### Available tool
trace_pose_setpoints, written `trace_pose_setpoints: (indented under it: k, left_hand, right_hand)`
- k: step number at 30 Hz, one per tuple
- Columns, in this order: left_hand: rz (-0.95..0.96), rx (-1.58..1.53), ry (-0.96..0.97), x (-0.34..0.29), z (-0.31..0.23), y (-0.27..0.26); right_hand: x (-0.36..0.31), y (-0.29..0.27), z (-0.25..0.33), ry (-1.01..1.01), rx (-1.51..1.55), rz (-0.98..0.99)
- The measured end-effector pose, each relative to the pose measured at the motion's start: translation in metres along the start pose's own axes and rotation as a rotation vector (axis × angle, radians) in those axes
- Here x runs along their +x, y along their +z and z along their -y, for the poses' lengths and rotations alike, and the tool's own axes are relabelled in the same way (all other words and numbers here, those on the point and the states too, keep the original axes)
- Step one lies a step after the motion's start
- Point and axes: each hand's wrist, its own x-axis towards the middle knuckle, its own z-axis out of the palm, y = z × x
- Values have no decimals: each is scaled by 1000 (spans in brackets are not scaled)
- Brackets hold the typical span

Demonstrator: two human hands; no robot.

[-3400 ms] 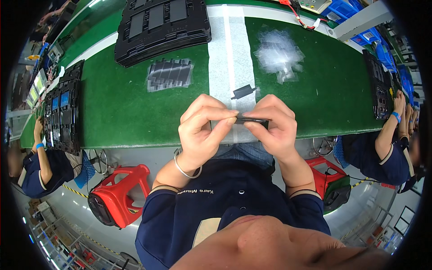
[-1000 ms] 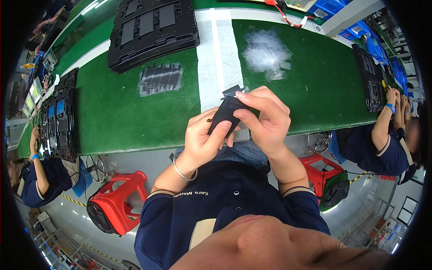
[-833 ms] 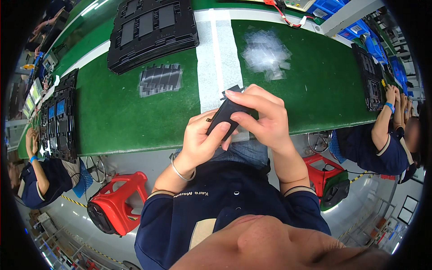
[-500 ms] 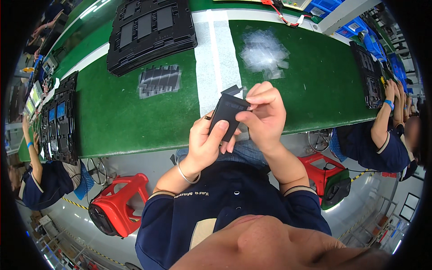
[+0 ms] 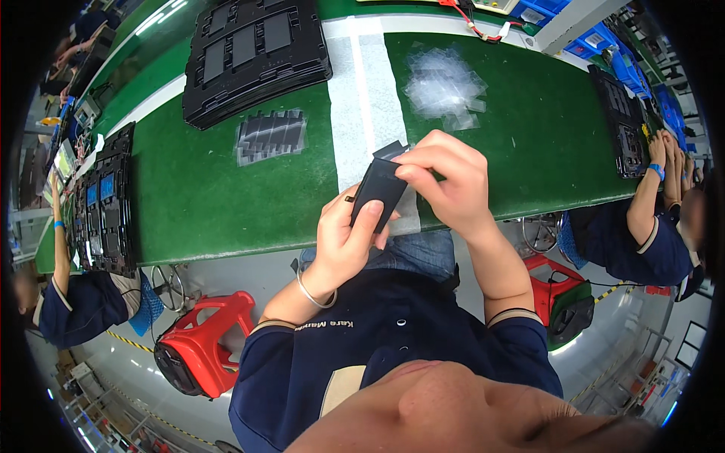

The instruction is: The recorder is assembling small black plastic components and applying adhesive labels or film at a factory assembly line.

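Note:
My left hand (image 5: 341, 238) grips a flat black battery (image 5: 376, 195) just above the table's near edge, thumb laid across its face. A small tab (image 5: 349, 199) sticks out from the battery's left side. At its far end a dark flap (image 5: 390, 149) stands out past the body. My right hand (image 5: 461, 181) pinches the battery's upper right corner with thumb and forefinger; whether a film is caught between them is hidden.
A pile of clear film pieces (image 5: 444, 84) and overlapping film sheets (image 5: 270, 137) lie on the green table (image 5: 521, 113). Stacked black trays (image 5: 260, 68) stand at the far left. A white strip (image 5: 362, 98) crosses the table. Co-workers (image 5: 642, 234) sit on both sides.
My right hand has moved slightly left and in over the battery's top corner, its fingers closing there. The left hand keeps its hold almost unmoved.

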Motion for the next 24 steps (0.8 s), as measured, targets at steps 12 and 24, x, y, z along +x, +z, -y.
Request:
trace_pose_setpoints:
  k: [12, 24]
  left_hand:
    - [-7, -285, -27, -3, -1, 4]
    - [136, 145, 8, 1, -5, -6]
  right_hand:
    - [-5, 2, 1, 146, 196, 16]
    - [2, 3, -2, 435, 572, 188]
